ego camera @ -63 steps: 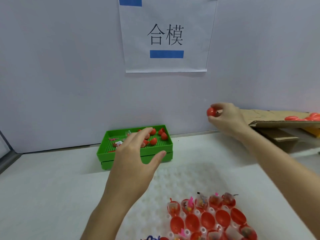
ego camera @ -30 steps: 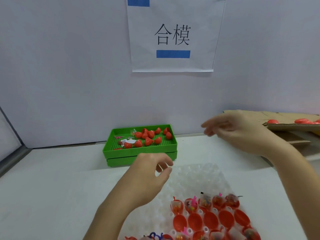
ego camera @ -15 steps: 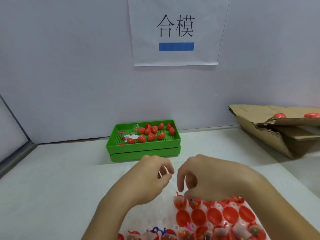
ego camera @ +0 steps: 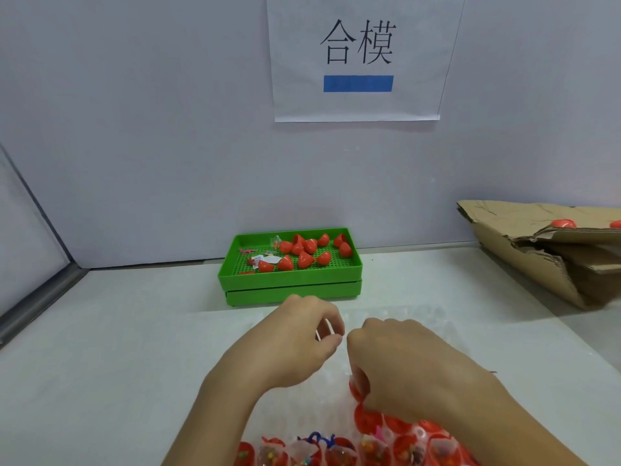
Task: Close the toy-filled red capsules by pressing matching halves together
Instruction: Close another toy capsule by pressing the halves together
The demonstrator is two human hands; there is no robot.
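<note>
A clear blister tray point(ego camera: 420, 317) lies on the white table in front of me. Several red capsule halves with small toys point(ego camera: 336, 454) sit in its near rows. My right hand point(ego camera: 403, 368) reaches down over the tray's red rows, and its curled fingers pinch a red capsule half point(ego camera: 356, 388) at the left end of a row. Just to the left hovers my left hand point(ego camera: 295, 341), fingers loosely curled and holding nothing. My right hand and forearm hide much of the tray.
A green tray point(ego camera: 292, 280) with several loose red capsule halves point(ego camera: 305, 258) and toy bits stands by the back wall. A torn cardboard box point(ego camera: 537, 257) at the right carries red halves point(ego camera: 563, 223). A paper sign point(ego camera: 356, 55) hangs on the wall.
My right hand dropped a red capsule at the cardboard box, then came down to the tray and closed on a red half. My left hand drew back from the green tray.
</note>
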